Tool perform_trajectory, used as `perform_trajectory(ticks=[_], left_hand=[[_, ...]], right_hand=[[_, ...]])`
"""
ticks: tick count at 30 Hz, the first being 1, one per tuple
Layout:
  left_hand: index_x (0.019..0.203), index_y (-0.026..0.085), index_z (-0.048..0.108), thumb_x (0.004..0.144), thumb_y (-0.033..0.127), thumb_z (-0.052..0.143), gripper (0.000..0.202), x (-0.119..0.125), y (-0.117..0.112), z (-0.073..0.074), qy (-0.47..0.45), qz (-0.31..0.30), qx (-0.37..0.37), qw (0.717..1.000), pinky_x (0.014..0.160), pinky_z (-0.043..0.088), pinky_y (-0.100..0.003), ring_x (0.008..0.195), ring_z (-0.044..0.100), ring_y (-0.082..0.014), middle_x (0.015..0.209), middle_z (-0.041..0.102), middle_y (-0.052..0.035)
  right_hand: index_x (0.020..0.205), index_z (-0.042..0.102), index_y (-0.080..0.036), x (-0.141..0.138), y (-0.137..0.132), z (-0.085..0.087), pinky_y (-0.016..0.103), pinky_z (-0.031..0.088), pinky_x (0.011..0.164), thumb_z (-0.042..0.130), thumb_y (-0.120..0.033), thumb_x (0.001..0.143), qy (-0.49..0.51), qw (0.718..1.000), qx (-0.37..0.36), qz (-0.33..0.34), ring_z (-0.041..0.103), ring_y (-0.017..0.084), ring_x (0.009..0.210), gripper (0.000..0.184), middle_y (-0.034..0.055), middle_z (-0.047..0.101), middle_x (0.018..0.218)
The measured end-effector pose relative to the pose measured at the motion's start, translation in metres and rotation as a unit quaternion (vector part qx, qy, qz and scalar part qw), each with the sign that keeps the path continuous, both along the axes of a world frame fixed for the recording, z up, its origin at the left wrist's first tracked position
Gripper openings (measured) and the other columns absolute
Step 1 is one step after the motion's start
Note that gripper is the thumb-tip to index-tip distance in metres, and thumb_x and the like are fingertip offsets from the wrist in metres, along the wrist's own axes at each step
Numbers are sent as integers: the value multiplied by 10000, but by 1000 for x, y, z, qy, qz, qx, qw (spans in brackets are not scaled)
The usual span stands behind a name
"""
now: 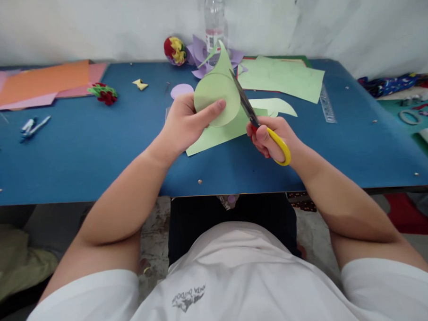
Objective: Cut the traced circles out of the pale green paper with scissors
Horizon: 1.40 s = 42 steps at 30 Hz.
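Between thumb and fingers, my left hand (189, 116) grips a light green paper circle (216, 92) above the table. A curling strip of the same paper (223, 58) still joins it at the top. My right hand (273, 132) is closed around scissors (247, 104) with yellow and red handles. Their blades point up and left, at the circle's right edge; whether they touch the paper I cannot tell. Below both hands lies a light green sheet (206, 143), with a curved offcut (277, 105) beside it. A lilac paper circle (182, 90) rests just behind my left hand.
On the blue table (93, 151) are orange sheets (47, 85), pens (35, 128), a red-green paper flower (104, 93), and a clear ruler (327, 106). At the back stand a plastic bottle (214, 18), purple paper petals (197, 52), a colourful ball (174, 51) and green sheets (284, 77).
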State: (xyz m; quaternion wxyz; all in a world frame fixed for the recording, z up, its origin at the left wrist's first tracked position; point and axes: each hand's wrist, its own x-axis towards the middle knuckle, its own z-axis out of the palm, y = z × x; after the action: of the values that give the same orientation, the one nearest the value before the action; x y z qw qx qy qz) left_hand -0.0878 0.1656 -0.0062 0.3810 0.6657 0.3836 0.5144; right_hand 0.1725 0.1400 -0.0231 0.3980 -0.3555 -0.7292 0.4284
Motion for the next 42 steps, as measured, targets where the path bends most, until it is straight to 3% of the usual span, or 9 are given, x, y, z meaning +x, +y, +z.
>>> perform_trajectory(ticks=[7, 24, 42], left_hand=[[734, 221, 707, 1000, 540, 908, 461, 0, 0, 0, -2, 10, -3, 1000, 536, 494, -301, 631, 646, -175, 649, 612, -9], [708, 214, 701, 1008, 459, 862, 419, 0, 0, 2, -3, 24, 9, 1000, 499, 412, -272, 579, 545, -134, 655, 593, -9], [720, 223, 699, 968, 566, 876, 458, 1, 1, 4, 3, 35, -5, 999, 521, 433, -294, 594, 571, -153, 653, 610, -15]], right_hand=[[847, 627, -232, 0, -1, 1, 323, 302, 420, 701, -1024, 868, -2, 1000, -15, -5, 408, 140, 472, 796, -40, 438, 551], [840, 613, -229, 2, 0, -1, 312, 306, 415, 705, -1009, 883, 2, 1000, -17, 2, 411, 128, 471, 786, -44, 432, 573], [825, 596, -238, 2, -2, 0, 314, 301, 411, 708, -1015, 874, -1, 1000, -18, -2, 397, 130, 464, 786, -46, 421, 565]])
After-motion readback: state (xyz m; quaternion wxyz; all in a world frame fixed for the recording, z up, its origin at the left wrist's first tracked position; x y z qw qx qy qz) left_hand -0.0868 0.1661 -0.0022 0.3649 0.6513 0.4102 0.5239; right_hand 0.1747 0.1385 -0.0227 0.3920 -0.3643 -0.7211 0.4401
